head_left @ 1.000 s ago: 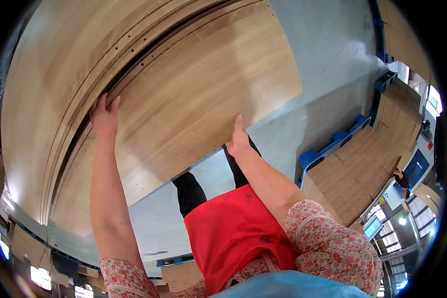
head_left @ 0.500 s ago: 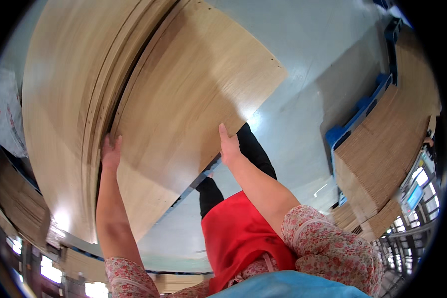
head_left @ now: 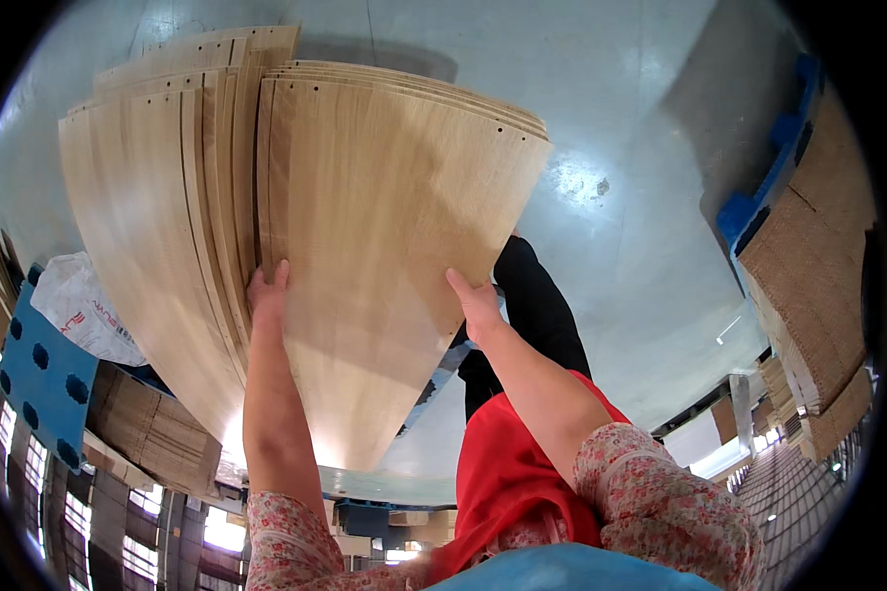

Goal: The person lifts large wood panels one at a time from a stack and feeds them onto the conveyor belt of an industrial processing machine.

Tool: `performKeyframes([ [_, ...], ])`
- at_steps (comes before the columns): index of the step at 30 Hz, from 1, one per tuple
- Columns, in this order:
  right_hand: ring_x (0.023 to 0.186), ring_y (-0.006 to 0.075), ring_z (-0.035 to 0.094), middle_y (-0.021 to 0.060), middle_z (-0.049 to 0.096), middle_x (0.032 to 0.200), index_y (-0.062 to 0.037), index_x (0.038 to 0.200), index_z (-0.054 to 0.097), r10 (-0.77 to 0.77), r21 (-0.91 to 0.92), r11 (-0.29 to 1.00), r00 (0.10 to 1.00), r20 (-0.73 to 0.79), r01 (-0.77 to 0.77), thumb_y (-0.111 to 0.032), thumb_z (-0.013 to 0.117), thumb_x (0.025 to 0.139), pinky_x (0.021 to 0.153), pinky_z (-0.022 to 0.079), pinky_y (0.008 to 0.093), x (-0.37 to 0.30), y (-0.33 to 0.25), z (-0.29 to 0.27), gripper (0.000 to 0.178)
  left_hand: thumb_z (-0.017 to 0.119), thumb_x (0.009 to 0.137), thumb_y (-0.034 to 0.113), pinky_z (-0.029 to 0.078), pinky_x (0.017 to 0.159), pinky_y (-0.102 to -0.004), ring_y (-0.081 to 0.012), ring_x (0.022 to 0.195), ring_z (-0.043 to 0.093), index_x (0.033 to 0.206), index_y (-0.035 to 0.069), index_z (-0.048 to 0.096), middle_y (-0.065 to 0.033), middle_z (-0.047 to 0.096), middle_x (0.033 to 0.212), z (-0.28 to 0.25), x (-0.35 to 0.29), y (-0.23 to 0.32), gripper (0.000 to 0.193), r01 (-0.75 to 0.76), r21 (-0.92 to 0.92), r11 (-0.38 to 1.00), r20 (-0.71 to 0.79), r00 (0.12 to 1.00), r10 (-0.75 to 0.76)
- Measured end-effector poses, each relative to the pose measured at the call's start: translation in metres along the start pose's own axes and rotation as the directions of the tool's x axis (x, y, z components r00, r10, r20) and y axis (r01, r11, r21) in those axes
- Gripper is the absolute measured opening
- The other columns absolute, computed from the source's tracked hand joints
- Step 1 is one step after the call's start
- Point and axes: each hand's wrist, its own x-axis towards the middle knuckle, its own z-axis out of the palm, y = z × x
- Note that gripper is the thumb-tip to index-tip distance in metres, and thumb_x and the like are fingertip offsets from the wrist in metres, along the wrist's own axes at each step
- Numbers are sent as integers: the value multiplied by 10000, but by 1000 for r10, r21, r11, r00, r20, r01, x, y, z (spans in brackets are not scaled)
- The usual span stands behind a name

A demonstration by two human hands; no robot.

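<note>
A long light-wood board [head_left: 365, 217] with small dark holes near its far end lies on top of the right-hand stack of boards. My left hand [head_left: 269, 295] grips its left edge, thumb on the face and fingers down in the dark gap beside the neighbouring stack. My right hand [head_left: 477, 303] holds the opposite edge, thumb on top; its fingers are hidden beneath. Left of the gap stands a second stack of wooden boards [head_left: 133, 197], its layers unevenly lined up.
A white plastic bag [head_left: 84, 307] and a blue pallet with dark holes [head_left: 44, 369] lie to the left. Brown cardboard sheets [head_left: 808, 276] are piled on a blue pallet [head_left: 774, 163] at the right. My black-trousered leg [head_left: 537, 295] stands close beside the boards.
My view has swung, so the far ends of both stacks now show and the boards appear more upright in the picture. Both hands keep their hold on the board's edges.
</note>
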Motion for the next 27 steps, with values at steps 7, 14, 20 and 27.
performKeyframes([
  [7,1022,173,560,66,576,1152,-44,1206,454,-38,95,995,999,21,36,-170,771,757,883,450,323,4,10,2,564,663,782,497,397,977,-357,-295,1161,517,1293,-19,465,-183,542,1257,-2,-1,-8,753,-43,-92,995,-46,998,39],
  [14,1003,154,566,49,590,1125,-37,1183,489,-108,95,989,994,-25,110,-148,757,771,873,449,309,-5,5,6,504,708,777,418,427,919,-321,-220,1070,573,1231,-8,537,-129,607,1177,2,-7,-2,646,-37,-297,954,-48,999,23],
  [20,1026,156,551,50,578,1152,-36,1220,481,-88,82,993,996,-26,90,-158,754,774,889,436,318,-7,2,5,537,715,786,381,428,914,-314,-194,1053,572,1216,2,558,-107,615,1160,5,-6,-8,595,-91,-455,886,-33,996,86],
  [27,1171,208,460,55,485,1290,-59,1313,387,-64,33,997,997,-46,66,-223,701,834,992,369,402,-6,-3,-1,596,719,792,348,430,902,-301,-171,1013,587,1175,15,596,-84,641,1114,11,-9,0,523,-80,-464,882,-53,997,63],
])
